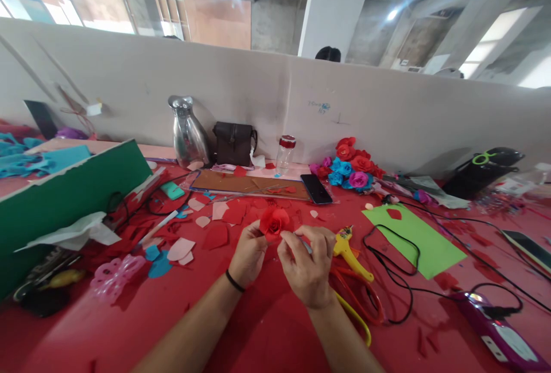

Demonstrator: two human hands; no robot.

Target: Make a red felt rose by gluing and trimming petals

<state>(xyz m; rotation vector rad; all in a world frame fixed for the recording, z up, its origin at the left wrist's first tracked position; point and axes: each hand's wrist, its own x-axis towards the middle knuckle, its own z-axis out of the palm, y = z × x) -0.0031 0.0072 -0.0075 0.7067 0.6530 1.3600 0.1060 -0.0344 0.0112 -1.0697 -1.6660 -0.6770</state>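
A red paper flower (274, 222) is held upright above the red tabletop (267, 333). My left hand (249, 255), with a black band at its wrist, is closed round the flower's lower left side. On the right side, my right hand (307, 261) has its fingers bent, thumb and forefinger pinched at the flower's edge. A small pale thing shows among the right fingers, too unclear to name. Red petals (215, 236) and pink petals (181, 249) lie loose to the left. Beside my right hand is a yellow glue gun (350, 252).
Red-handled scissors (361, 298), black cables and a purple power strip (499, 333) lie right. Behind are a phone (316, 189), glass jar (284, 156), steel jug (188, 132), black bag (233, 143) and paper flowers (357, 169). A green board (77, 201) stands left, green paper (415, 241) lies right.
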